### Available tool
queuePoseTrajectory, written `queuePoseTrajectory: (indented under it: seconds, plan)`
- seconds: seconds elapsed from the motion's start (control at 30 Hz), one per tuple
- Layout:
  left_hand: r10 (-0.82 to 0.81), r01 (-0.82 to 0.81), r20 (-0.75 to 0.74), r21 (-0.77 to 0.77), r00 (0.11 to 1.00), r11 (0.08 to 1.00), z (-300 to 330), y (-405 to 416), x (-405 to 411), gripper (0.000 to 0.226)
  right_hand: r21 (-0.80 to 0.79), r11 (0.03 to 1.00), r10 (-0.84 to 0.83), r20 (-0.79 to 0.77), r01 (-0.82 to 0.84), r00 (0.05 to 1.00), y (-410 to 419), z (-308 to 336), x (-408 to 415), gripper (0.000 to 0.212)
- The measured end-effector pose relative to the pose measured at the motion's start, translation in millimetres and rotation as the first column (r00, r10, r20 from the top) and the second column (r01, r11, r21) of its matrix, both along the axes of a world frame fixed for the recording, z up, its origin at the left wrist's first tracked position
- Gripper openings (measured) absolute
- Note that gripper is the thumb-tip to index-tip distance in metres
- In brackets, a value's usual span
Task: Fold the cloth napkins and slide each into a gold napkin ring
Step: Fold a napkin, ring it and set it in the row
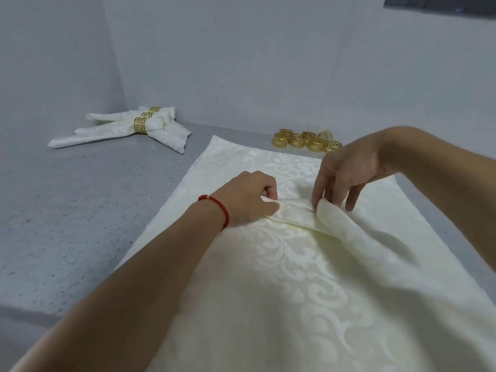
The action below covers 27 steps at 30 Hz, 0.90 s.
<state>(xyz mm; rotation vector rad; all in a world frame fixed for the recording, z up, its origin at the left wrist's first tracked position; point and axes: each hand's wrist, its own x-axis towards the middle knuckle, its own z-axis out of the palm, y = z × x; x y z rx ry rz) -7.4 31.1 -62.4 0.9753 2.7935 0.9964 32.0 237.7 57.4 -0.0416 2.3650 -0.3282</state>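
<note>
On the grey surface (pixel 80 200), a cream damask napkin (pixel 308 277) is lying spread flat, and both hands are gathering it at its middle. The left hand (pixel 249 200), with a red bracelet (pixel 217 210) on its wrist, is pinching a raised ridge of cloth between thumb and curled fingers, probably to keep the pleat from slipping flat. The right hand (pixel 346 173) is coming down from above, its grip pinching the other end of the same ridge with thumb and forefinger while its remaining fingers are hanging straighter toward the cloth, which seems to be how the next pleat is being drawn in. A flap of the napkin is curling up under the right fingers, so the fold is only just beginning. Far right, past the napkin's far edge, a cluster of about 7 gold rings (pixel 306 139) is waiting within reach of the right hand, well apart from the fold. Far left, near the wall (pixel 241 63), at least 2 finished napkins (pixel 120 130) are lying crossed over each other, each already through a ring, likely parked there to keep the working area free. Judging by that, the task is partly done, with this napkin still unringed.
</note>
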Motion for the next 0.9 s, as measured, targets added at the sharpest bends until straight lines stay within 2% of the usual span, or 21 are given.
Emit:
queuePoseTrajectory:
  seconds: [0.07,0.2,0.43,0.6,0.73,0.8,0.87,0.9]
  plan:
    - [-0.003,0.003,0.005,-0.008,1.000,1.000,0.3,-0.4,-1.5,0.008,0.049,0.998,0.041,-0.093,-0.037,0.995,4.0,-10.5,-1.7,0.017]
    - [-0.035,0.036,0.045,-0.037,0.998,0.999,7.1,-1.0,-5.4,0.008,0.048,0.998,0.043,-0.280,-0.030,0.959,11.1,-38.2,-6.7,0.024]
    - [-0.101,0.127,0.135,-0.196,0.986,0.972,26.1,-0.5,-9.5,0.009,-0.244,0.969,-0.090,-0.463,-0.029,0.881,24.4,-65.1,2.2,0.027]
    - [-0.120,0.176,0.203,-0.287,0.972,0.942,37.4,3.2,-11.6,0.007,-0.375,0.927,-0.185,-0.495,-0.016,0.849,30.7,-79.7,2.0,0.027]
    - [-0.066,0.164,0.310,-0.300,0.948,0.940,41.2,1.9,-11.9,0.017,-0.379,0.925,-0.205,-0.544,-0.021,0.814,31.8,-82.6,3.9,0.022]
    - [-0.023,0.142,0.351,-0.316,0.936,0.938,43.7,4.9,-10.1,0.032,-0.366,0.930,-0.208,-0.566,-0.018,0.798,31.3,-82.8,4.4,0.020]
    - [0.000,0.119,0.302,-0.376,0.953,0.919,45.1,8.9,-7.7,0.046,-0.294,0.956,-0.174,-0.602,-0.013,0.779,29.7,-83.9,4.0,0.019]
    - [-0.010,0.114,0.248,-0.409,0.969,0.905,44.8,11.5,-6.5,0.045,-0.263,0.965,-0.161,-0.620,-0.010,0.768,28.8,-84.1,4.5,0.019]
